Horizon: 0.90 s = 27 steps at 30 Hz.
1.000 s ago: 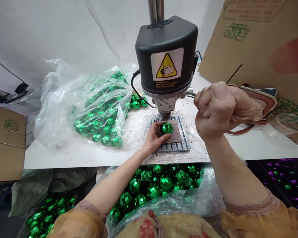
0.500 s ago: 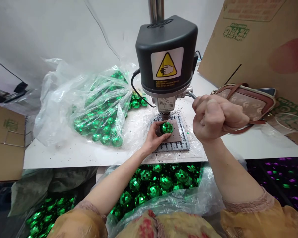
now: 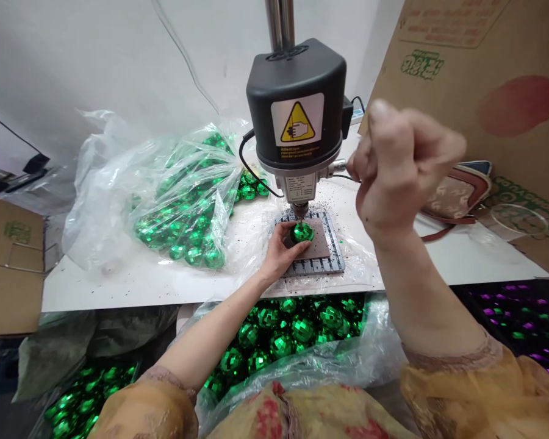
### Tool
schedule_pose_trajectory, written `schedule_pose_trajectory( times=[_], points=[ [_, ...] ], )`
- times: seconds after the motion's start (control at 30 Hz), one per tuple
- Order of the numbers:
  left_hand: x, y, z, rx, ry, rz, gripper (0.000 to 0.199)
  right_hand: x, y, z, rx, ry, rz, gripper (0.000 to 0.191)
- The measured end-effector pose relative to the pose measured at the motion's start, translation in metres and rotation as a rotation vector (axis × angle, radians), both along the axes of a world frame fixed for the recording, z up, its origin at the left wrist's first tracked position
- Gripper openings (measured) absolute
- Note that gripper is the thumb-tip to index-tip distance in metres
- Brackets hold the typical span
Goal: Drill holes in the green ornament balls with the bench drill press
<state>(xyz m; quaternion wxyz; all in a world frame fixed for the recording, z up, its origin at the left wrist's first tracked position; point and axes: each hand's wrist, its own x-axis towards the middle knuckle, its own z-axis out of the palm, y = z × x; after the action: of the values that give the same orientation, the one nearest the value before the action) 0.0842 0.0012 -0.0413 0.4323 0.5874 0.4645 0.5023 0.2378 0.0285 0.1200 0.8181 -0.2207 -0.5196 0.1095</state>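
A faceted green mirror ball (image 3: 302,232) sits on a brown pad (image 3: 321,244), directly beneath the steel spindle tip (image 3: 301,209) of a black bench drill press (image 3: 296,103). The pad rests on a slotted grey metal base plate (image 3: 313,268). The left hand (image 3: 281,253) cups the ball, its fingers (image 3: 287,239) curved closely around the side, apparently so the round ball cannot roll off centre. The right hand (image 3: 405,164) is clenched in a raised fist beside the press's silver lever (image 3: 339,166); whether it grips the lever cannot be told. Transparent plastic bags of matching balls (image 3: 178,207) lie on the white desk (image 3: 119,292), with another bag (image 3: 283,341) just below its edge, all within easy reach.
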Motion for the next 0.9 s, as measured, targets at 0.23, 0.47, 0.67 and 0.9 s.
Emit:
schedule_pose_trajectory(
  times=[0.23, 0.47, 0.67, 0.9],
  points=[
    [-0.030, -0.086, 0.028, 0.073, 0.515, -0.003, 0.036, 0.000, 0.014, 0.027, 0.055, -0.006, 0.163, 0.045],
    [-0.068, -0.175, 0.010, -0.018, 1.305, -0.389, 0.054, 0.000, 0.012, 0.023, 0.026, 0.012, 0.151, 0.047],
    [-0.056, -0.111, 0.058, -0.028, 1.482, -0.426, 0.051, -0.001, 0.013, 0.022, 0.048, 0.058, 0.172, 0.051],
    [-0.076, 0.072, 0.082, 0.097, 1.162, 0.058, 0.017, -0.001, 0.009, 0.020, 0.014, 0.021, 0.119, 0.047]
  ],
)
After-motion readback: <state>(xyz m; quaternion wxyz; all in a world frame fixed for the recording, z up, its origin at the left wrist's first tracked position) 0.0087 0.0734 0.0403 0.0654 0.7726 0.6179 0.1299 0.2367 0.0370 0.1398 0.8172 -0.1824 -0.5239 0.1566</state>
